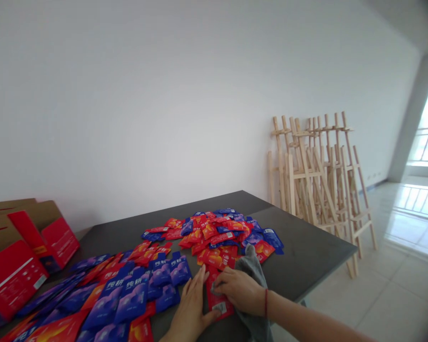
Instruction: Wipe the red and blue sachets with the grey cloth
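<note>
A red pouch point(219, 304) lies flat on the dark table near its front edge. My left hand point(190, 306) rests along its left side, fingers stretched out and thumb on the pouch's lower end. Over the pouch's right side my right hand point(240, 289) presses down, its fingers closed on a grey cloth point(251, 266). A bit of the cloth shows under the fingertips, and the rest trails behind the hand towards the table edge. Just beyond both hands is a heap of mixed red pouches point(209, 230) and blue pouches point(271, 238).
To the left, blue pouches point(131, 294) and red ones lie in overlapping rows. Open red cardboard boxes point(59, 242) stand at the far left of the dark table point(299, 249). Wooden easels point(308, 175) lean against the white wall beyond the table's right side.
</note>
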